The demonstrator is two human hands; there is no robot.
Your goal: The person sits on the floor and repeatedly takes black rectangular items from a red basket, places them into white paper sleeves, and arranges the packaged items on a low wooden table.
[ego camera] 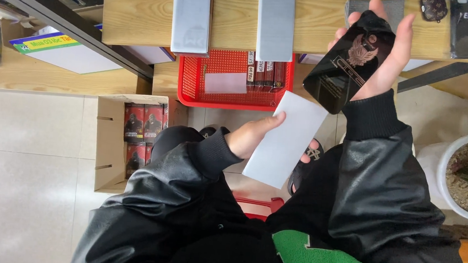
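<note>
White rectangular sleeve (285,140), flat and plain, is pinched at its left edge by the left hand (253,135), thumb on top and fingers closed beneath it; the sleeve hangs tilted over the person's lap, below the front edge of the tabletop (138,9). Left of it, on the tiled floor (29,150), stands an open cardboard box (104,144) packed with red-and-black cartons (141,133). On the tabletop lie two grey flat packs (192,13), side by side and apart. Beneath the tabletop edge sits a red mesh basket (223,87) holding a white card (225,83) and a row of small dark red packets (264,73). To the right, the right hand (384,59) is raised with palm up and fingers partly curled, cradling a glossy black packet (345,65) with a bronze emblem; the packet's lower corner comes just beside the sleeve's upper right corner. At far right stands a white pot (434,167) filled with soil.
</note>
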